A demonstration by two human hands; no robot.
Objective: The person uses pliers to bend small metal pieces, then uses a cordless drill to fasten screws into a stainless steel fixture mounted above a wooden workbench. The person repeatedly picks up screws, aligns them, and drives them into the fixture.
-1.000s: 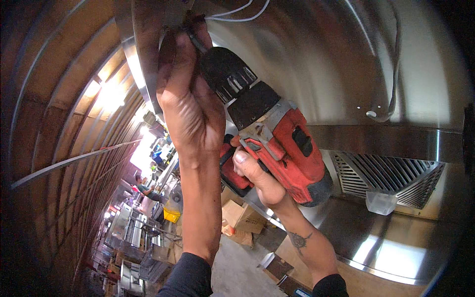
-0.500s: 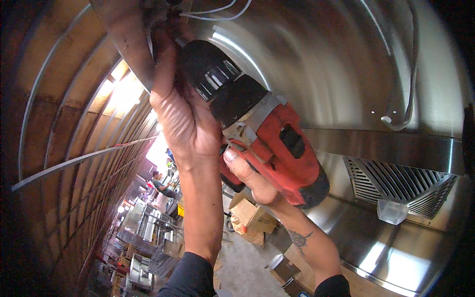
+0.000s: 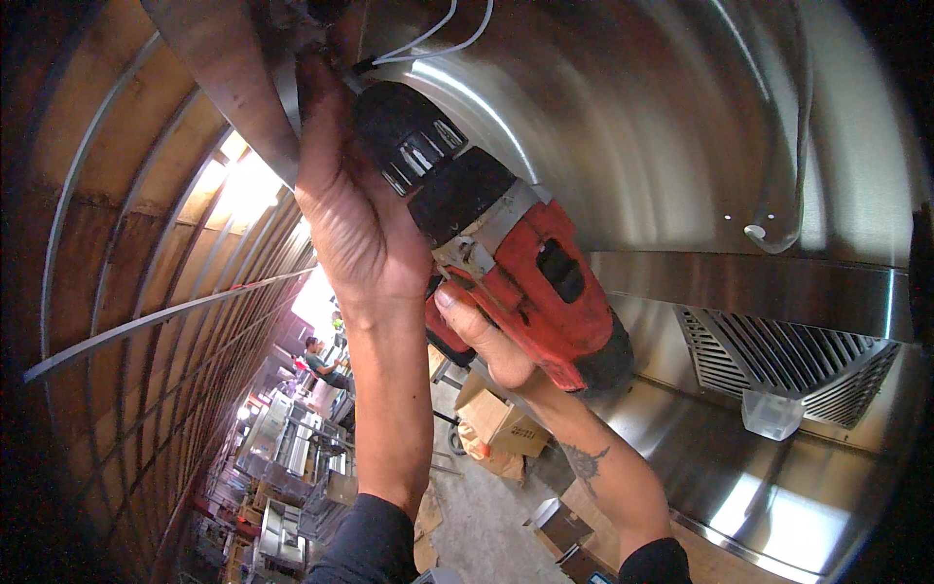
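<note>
A red and black cordless drill (image 3: 530, 282) points up and left, its black chuck (image 3: 409, 136) near a dark, shadowed spot by a metal edge. My right hand (image 3: 486, 341) is closed round the drill's grip, thumb on the near side. My left hand (image 3: 365, 229) reaches up alongside the chuck, palm toward me and thumb stretched upward. Its other fingers pass behind the drill and into shadow, so what they touch is hidden. Left of the thumb hangs a flat steel panel (image 3: 219, 68). Two thin white wires (image 3: 438, 44) loop out above the chuck.
Curved brushed steel (image 3: 671, 117) surrounds the drill on the right. Slanted slotted filters (image 3: 798, 360) with a clear plastic cup (image 3: 772, 416) sit lower right. Ribbed wooden boards (image 3: 136, 195) span the left. Below are cardboard boxes (image 3: 501, 419), metal equipment and a distant person (image 3: 326, 362).
The drill and my right hand have shifted slightly left and up. The steel panel and wires appear a little lower and farther left. Both hands keep their places on or beside the drill.
</note>
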